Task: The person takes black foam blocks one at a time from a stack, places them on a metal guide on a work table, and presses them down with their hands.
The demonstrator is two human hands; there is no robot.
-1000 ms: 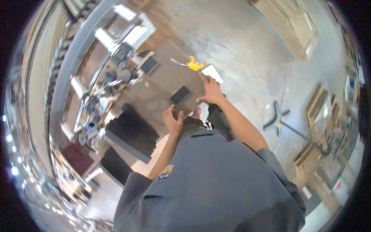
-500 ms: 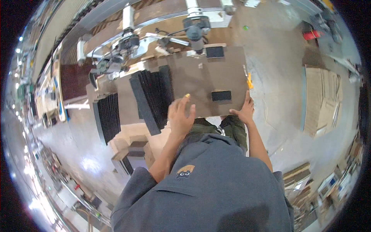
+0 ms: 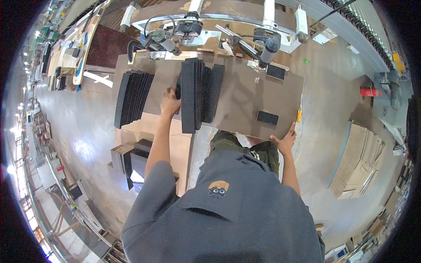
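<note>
1. A person in a grey shirt leans over a brown worktop (image 3: 237, 94), the two hands set well apart, one at each side of it.
2. The left hand (image 3: 170, 101) rests on the near left end of a stack of long black strips (image 3: 196, 94) that lies across the middle of the worktop; whether the fingers close round a strip cannot be told from above.
3. The right hand (image 3: 285, 141) grips the worktop's near right edge, fingers spread, closed on nothing else.
4. A small black pad (image 3: 267, 117) lies just beyond the right hand, close to the near edge; a second black pad (image 3: 275, 72) sits at the far right corner.
5. A second pile of black strips (image 3: 132, 98) lies at the worktop's left end, well apart from the held stack, with bare board between.
6. Bare board also runs from the central stack to the right edge, broken only by the two pads.
7. Along the far edge stand grey machine heads (image 3: 269, 46) on a metal rail, closing that side.
8. A yellow tool (image 3: 299, 115) hangs at the right edge; beyond it, concrete floor (image 3: 324, 114) lies open, with a red extinguisher (image 3: 367, 91) farther off.
</note>
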